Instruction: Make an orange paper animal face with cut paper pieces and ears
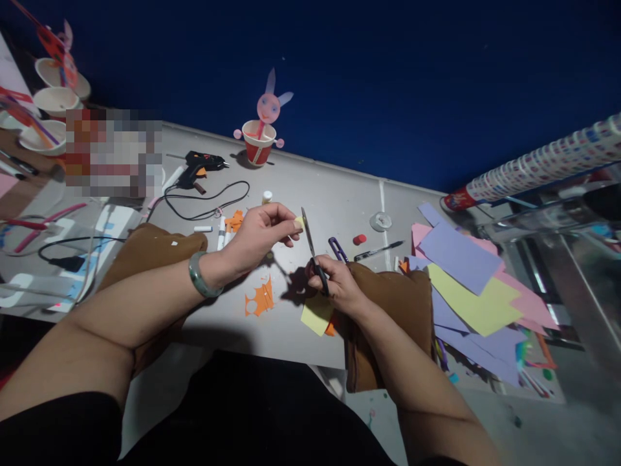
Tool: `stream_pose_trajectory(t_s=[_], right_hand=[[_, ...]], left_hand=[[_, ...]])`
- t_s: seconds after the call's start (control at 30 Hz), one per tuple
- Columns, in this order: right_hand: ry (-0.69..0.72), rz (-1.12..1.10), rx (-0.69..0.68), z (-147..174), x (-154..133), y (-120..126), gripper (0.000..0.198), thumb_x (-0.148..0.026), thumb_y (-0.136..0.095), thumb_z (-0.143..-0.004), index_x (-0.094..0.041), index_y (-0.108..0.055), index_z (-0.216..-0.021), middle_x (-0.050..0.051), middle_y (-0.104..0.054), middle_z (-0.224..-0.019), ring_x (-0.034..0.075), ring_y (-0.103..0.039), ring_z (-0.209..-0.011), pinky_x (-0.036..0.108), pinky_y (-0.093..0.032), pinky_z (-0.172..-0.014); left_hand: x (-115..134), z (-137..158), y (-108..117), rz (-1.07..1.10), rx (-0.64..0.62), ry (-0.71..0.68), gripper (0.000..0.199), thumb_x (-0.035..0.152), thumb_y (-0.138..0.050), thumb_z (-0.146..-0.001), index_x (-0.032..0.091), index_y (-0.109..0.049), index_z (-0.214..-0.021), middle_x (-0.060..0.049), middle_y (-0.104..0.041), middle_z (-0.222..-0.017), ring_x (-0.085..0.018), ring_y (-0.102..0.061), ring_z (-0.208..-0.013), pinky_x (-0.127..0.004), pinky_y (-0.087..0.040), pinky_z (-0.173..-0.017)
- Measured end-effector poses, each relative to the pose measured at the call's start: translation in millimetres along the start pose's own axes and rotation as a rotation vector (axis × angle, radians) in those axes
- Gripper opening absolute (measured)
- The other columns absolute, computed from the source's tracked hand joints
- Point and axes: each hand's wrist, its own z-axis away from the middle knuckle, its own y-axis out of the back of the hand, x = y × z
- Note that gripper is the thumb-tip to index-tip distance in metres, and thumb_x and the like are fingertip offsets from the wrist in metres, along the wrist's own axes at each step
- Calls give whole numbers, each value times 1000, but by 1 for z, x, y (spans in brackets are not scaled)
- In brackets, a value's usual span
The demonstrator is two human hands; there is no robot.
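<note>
My left hand (264, 234) pinches a small piece of yellow paper (299, 222) between thumb and fingertips. Beside it, my right hand (334, 283) is closed on the black handles of a pair of scissors (309, 234), whose blades point up and away from me close to the paper. Below the hands lie an orange paper scrap (259, 298) with round cut-outs and a yellow paper sheet (317, 316), partly under my right hand. A purple-handled cutter (338, 249) rests just beyond my right hand.
A red paper cup with a pink bunny figure (259, 152) stands at the back. A glue gun (198, 169) with its cord lies left of it. Coloured paper sheets (470, 298) are piled at right, below a long stack of cups (543, 162). Brown cushions (392, 304) flank my arms.
</note>
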Motion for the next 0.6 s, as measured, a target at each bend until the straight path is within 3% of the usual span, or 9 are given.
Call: stream_pose_trajectory(t_s=[0.6], right_hand=[[-2,32,12,2,3,1,58,-75,-63,-79,-21,-52,-61,0,-57,-63,15,-49,-65,32,-39,-67]], left_hand=[[1,0,1,-29,-17,-3,13,21,-75,-80,15,-65,-76,0,-67,-68,-8,-62,-64,-21,-53,-62]])
